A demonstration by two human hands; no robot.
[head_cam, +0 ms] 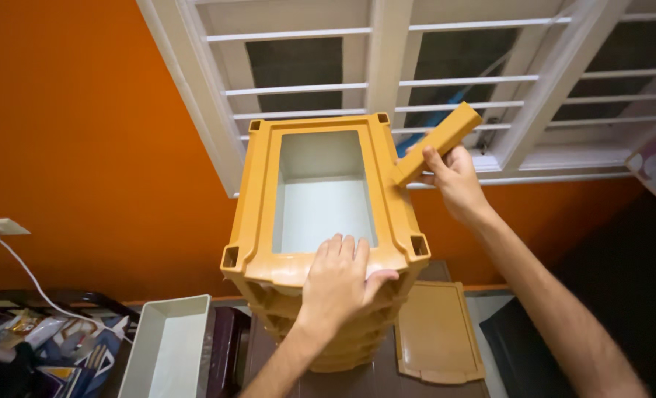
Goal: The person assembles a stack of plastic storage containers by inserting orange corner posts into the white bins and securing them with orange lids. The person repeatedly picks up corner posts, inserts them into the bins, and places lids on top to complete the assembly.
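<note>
So the left hand point(339, 284) is pressed flat on the near rim of a tan plastic drawer frame point(254, 199), fingers point(337, 249) spread and released, thumb hooked over the front edge. The frame sits on top of a stack of matching frames, with a pale grey drawer point(324, 206) inside it. The right hand point(457, 180) has its fingers clenched around a tan plastic post point(438, 142), its low end touching the frame's far right corner. A loose grey drawer point(167, 346) and a flat tan panel point(435, 332) lie lower down, either side of the stack.
</note>
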